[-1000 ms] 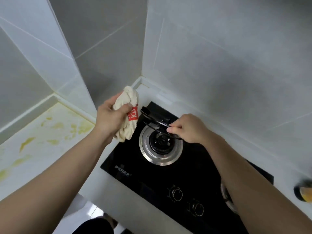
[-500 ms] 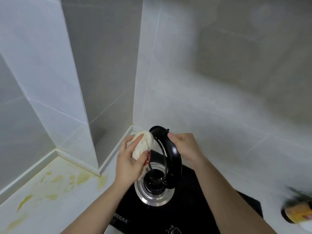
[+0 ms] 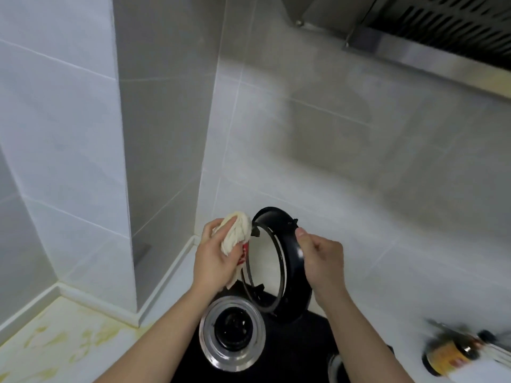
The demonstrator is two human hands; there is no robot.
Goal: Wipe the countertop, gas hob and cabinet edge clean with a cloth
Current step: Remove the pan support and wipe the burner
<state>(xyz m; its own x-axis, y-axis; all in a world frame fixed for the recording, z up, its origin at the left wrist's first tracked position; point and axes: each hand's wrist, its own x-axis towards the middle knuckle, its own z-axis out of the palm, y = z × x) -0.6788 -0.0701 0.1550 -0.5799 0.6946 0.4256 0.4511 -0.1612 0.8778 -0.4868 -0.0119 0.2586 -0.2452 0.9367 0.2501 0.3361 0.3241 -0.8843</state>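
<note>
No writing can be read: the red tag on the cloth (image 3: 237, 235) and the yellow label on the blurred dark bottle (image 3: 449, 355) at the right are both illegible. The left hand (image 3: 214, 262) bunches the cream cloth in curled fingers (image 3: 225, 229) and presses it against the rim of the black pan support ring (image 3: 279, 261). The right hand (image 3: 322, 258) pinches the ring's far edge, thumb on top, holding it upright above the gas hob (image 3: 290, 355). Below sits the bare steel burner (image 3: 231, 334). Yellow stains mark the tabletop (image 3: 63, 344) at the left.
</note>
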